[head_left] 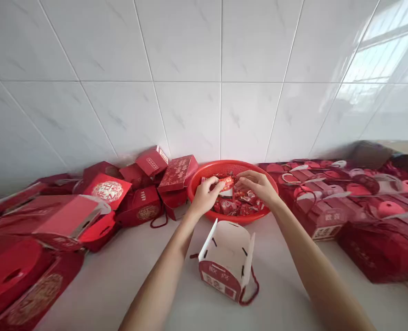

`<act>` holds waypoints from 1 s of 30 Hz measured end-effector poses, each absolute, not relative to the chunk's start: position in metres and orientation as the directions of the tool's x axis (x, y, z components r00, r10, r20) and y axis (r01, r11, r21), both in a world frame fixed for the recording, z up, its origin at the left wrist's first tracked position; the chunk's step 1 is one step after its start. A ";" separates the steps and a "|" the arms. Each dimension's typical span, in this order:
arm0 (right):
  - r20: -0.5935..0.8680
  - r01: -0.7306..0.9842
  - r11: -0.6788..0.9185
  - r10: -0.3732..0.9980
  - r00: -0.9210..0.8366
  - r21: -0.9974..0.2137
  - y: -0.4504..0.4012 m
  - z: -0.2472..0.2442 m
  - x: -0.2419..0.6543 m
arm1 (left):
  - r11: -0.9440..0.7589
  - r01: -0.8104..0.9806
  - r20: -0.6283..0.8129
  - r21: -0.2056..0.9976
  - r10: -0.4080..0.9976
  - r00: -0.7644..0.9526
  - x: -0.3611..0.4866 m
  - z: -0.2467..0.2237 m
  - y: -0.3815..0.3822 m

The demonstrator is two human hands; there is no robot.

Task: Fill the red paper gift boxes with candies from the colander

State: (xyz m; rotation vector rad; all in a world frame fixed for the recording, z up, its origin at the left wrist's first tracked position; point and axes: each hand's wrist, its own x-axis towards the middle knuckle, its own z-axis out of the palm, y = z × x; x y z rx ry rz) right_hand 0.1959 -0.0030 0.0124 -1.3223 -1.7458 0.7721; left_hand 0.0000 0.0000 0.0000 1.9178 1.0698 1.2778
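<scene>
A red plastic basket [233,164] full of red-wrapped candies [229,207] stands against the tiled wall. Over its left side, my left hand [206,196] is closed in a pinch at the end of an orange-red candy packet [228,183]. My right hand [257,186] reaches over the basket's right side, its fingers curled together among the wrappers; what they hold, if anything, is hidden. Between my forearms, in front of the basket, sits an unfolded-top red gift box [219,278] with a white inside and a dark red cord handle. No candy shows inside it.
Several red gift boxes [138,204] lie piled at the left, some with flaps up. Rows of closed red boxes with cords [328,207] fill the right side. A brown cardboard box [369,154] stands at the far right, by the wall.
</scene>
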 end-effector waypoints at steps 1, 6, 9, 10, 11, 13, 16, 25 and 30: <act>0.208 0.581 0.224 0.974 -0.096 -0.783 0.000 0.010 0.197 | -0.491 0.301 0.455 0.817 0.871 0.187 0.000 0.000 0.001; 0.035 0.834 0.062 0.998 -0.051 -0.548 0.013 0.000 0.198 | -0.479 0.285 0.457 0.830 0.878 0.143 -0.002 -0.002 0.004; -0.077 0.883 0.057 0.992 -0.104 -0.466 0.013 -0.004 0.196 | -0.479 0.238 0.453 0.845 0.878 0.156 -0.003 -0.002 0.002; -0.093 0.889 0.066 0.988 -0.121 -0.453 0.012 -0.005 0.196 | -0.476 0.219 0.450 0.852 0.878 0.160 -0.003 -0.002 0.002; -0.101 0.892 0.076 0.986 -0.135 -0.446 0.011 -0.004 0.196 | -0.472 0.202 0.446 0.858 0.880 0.163 -0.003 -0.002 0.001; -0.100 0.887 0.094 0.983 -0.155 -0.453 0.009 -0.003 0.196 | -0.455 0.171 0.431 0.874 0.888 0.159 -0.003 -0.001 0.000; -0.052 0.849 0.113 0.985 -0.162 -0.516 0.008 0.000 0.196 | -0.404 0.120 0.388 0.907 0.911 0.137 -0.004 0.001 -0.001; 0.165 -0.034 0.164 0.986 -0.035 -0.986 -0.002 0.015 0.203 | -0.357 -0.028 0.357 0.934 0.923 0.147 -0.008 0.005 -0.001; 0.220 -0.174 0.199 0.969 -0.115 -0.965 -0.017 0.035 0.196 | -0.400 -0.022 0.397 0.916 0.900 0.180 -0.012 0.004 -0.001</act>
